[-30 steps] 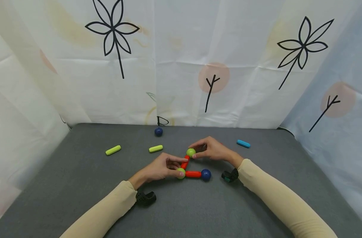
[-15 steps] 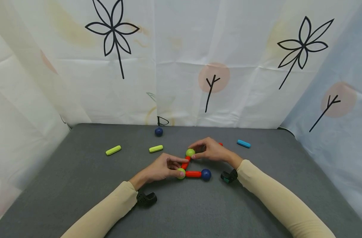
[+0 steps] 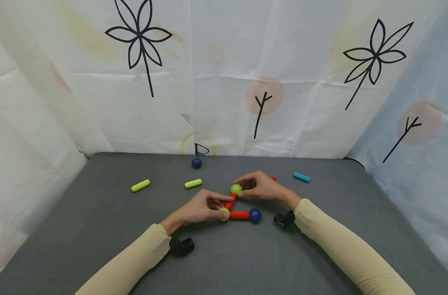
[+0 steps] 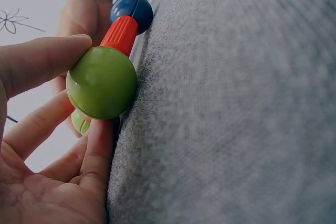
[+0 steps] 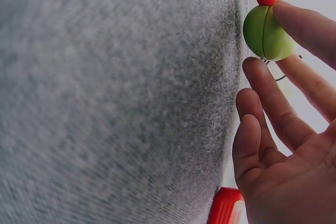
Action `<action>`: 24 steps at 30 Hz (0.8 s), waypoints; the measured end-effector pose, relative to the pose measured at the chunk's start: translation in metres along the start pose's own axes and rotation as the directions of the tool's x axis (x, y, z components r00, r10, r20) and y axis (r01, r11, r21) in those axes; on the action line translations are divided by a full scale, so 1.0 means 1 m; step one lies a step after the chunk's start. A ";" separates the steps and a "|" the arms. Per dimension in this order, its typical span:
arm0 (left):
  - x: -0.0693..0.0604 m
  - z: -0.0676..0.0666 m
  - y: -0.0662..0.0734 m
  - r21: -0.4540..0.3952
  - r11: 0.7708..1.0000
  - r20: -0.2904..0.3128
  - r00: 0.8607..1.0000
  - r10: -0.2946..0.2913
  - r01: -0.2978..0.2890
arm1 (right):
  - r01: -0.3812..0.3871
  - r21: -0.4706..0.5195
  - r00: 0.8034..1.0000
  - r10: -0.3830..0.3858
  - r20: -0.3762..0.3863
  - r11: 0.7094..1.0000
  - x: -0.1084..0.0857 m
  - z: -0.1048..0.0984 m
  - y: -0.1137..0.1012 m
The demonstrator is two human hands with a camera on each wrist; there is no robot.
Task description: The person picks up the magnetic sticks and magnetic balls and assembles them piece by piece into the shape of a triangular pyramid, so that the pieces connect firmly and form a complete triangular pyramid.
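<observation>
Near the middle of the grey table, my left hand [image 3: 199, 208] pinches a green ball [image 4: 102, 83] between thumb and fingers. From that ball a red rod [image 3: 240, 215] runs right to a dark blue ball [image 3: 255, 215]. A second red rod [image 3: 230, 201] slants away to another green ball [image 3: 236, 189]. My right hand [image 3: 263, 187] holds this farther ball with thumb and fingertips; its other fingers bend loosely in the right wrist view. The pieces form an open V lying on the table.
Beyond my right hand a loose red rod [image 5: 227, 206] shows partly, with a light blue rod [image 3: 302, 177] to its right. Two yellow-green rods [image 3: 141, 185] lie at the left. A dark blue ball [image 3: 196, 162] sits near the back edge, before a patterned curtain [image 3: 224, 82].
The end of a red rod has come into view behind my right hand, where it did not show a second ago. Both hands have stayed almost still on the green balls.
</observation>
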State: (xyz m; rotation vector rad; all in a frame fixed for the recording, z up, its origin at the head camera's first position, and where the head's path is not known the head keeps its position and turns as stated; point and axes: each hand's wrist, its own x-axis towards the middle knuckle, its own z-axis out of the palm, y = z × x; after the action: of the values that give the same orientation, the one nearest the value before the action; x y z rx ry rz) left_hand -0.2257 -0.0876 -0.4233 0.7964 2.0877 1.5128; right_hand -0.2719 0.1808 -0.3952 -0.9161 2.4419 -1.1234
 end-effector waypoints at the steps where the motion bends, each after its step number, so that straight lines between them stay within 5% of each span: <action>1: 0.000 0.000 0.000 -0.001 1.000 0.000 1.000 0.003 -0.003 | 0.003 -0.002 1.000 -0.003 -0.002 1.000 0.000 0.000 0.000; 24: 0.001 0.000 -0.002 0.020 1.000 -0.015 1.000 -0.004 0.004 | -0.072 0.038 0.975 0.078 -0.207 0.997 -0.023 -0.021 0.010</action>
State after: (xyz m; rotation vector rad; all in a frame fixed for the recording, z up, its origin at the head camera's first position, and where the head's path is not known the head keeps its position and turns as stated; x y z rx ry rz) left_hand -0.2265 -0.0877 -0.4249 0.7903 2.1176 1.5019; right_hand -0.2700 0.2130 -0.3888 -0.7225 2.5920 -1.2840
